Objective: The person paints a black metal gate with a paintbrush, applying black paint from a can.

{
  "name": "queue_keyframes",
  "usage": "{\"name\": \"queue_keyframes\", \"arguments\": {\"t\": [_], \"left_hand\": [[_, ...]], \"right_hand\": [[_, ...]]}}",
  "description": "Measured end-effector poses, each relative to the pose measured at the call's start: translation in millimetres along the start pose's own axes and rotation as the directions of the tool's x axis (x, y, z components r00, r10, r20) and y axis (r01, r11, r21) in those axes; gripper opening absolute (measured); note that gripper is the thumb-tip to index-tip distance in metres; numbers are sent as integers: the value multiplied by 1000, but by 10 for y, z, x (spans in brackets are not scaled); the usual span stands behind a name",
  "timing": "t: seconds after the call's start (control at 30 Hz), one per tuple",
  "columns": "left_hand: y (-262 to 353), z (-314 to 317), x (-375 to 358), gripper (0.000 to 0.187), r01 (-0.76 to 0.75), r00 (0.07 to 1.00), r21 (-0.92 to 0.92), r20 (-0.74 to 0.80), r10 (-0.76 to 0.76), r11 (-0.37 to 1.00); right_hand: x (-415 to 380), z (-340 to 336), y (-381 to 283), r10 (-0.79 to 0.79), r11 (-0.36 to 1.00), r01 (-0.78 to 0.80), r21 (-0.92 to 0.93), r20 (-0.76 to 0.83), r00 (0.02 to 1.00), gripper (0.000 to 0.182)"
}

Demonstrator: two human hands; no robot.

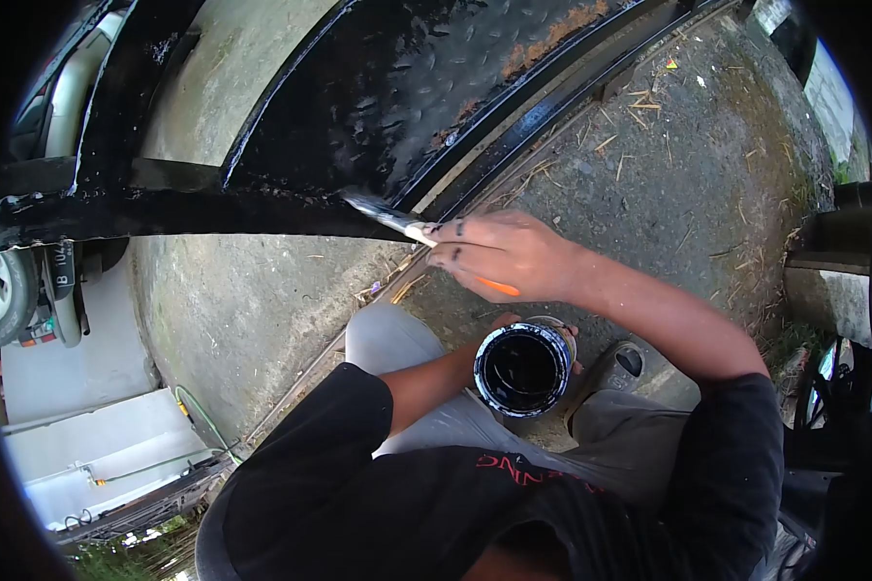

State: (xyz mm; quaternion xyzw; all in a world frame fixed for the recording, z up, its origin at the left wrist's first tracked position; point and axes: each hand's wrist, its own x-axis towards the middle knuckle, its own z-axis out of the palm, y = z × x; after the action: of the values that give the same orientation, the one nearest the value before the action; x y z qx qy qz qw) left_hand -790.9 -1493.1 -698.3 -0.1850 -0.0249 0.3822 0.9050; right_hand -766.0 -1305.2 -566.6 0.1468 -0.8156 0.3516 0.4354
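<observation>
My right hand (504, 254) is closed round a paintbrush (420, 233) with a pale ferrule end and an orange handle tip. Its dark, wet bristles touch the black metal frame (262, 211) near the corner where a textured black plate (397, 87) meets it. Dark paint marks show on my fingers. Below, between my knees, my left hand (577, 351) holds a paint can (521, 370) with black paint inside and smears on its rim. The can covers most of that hand; a few fingertips show at its right side.
A black rail (552, 107) runs diagonally beside the plate, with brownish patches on the plate's edge. Concrete ground (649, 184) with straw bits lies to the right. A vehicle wheel (8, 295) stands at the left, and a green hose (199, 412) at the lower left.
</observation>
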Motion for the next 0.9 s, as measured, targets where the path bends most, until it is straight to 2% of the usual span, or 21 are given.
{"name": "queue_keyframes", "arguments": {"t": [0.07, 0.13, 0.27, 0.3, 0.37, 0.4, 0.43, 0.53, 0.57, 0.67, 0.7, 0.73, 0.77, 0.8, 0.9], "left_hand": [[-10, 21, 8, 97, -5, 1000, 18, 10, 5, 1000], [48, 86, 11, 97, -25, 969, 147, -241, 61, 989], [-27, 99, 4, 98, -17, 996, 50, -81, 21, 999], [-27, 49, 16, 99, -9, 999, 37, -48, 11, 999], [1, -1, 32, 101, 3, 1000, 17, 8, -3, 1000], [32, -25, -1, 102, -11, 1000, 22, -21, 12, 1000], [33, -21, -12, 102, -30, 998, 20, -45, 31, 999], [-13, 78, 13, 98, -42, 992, 28, -120, 45, 999], [-29, 73, 30, 97, -39, 996, -27, -79, 37, 999], [17, 114, 63, 95, -47, 999, 13, 0, 47, 999], [34, 78, 83, 93, -49, 998, 50, 36, 47, 998], [40, 56, 123, 92, -48, 996, 87, 76, 41, 995], [38, 140, 165, 91, -66, 995, 80, 74, 60, 995], [41, 221, 238, 86, -82, 986, 52, 152, 73, 995], [110, 263, 405, 79, -74, 958, -32, 274, 80, 997]], "right_hand": [[-223, 65, 64, 177, 982, -186, 30, 187, 966, 17], [-205, 49, -14, 132, 988, -136, 77, 58, 990, 17], [26, 54, -64, 58, 992, -40, 121, -150, 987, 18], [-66, 133, 36, 113, 983, -104, 151, -55, 992, 17], [-187, 101, 57, 202, 965, -200, 167, 6, 979, 14], [-235, 115, 69, 243, 953, -246, 177, 38, 969, 12], [-129, 39, -17, 244, 955, -235, 182, -24, 970, 11], [36, -33, -90, 192, 962, -181, 206, -38, 981, 8], [27, -44, -18, 267, 930, -281, 238, 90, 959, 7], [159, -482, 23, 334, 934, -325, 145, -42, 942, 6], [215, -634, -10, 442, 872, -399, 283, -106, 891, 8], [249, -730, -31, 547, 771, -376, 515, -232, 804, 11], [307, -960, -53, 621, 723, -442, 530, -220, 752, 13], [346, -1229, -95, 691, 671, -505, 542, -211, 692, 16], [351, -1808, -332, 680, 726, -484, 489, -404, 612, 20]]}}
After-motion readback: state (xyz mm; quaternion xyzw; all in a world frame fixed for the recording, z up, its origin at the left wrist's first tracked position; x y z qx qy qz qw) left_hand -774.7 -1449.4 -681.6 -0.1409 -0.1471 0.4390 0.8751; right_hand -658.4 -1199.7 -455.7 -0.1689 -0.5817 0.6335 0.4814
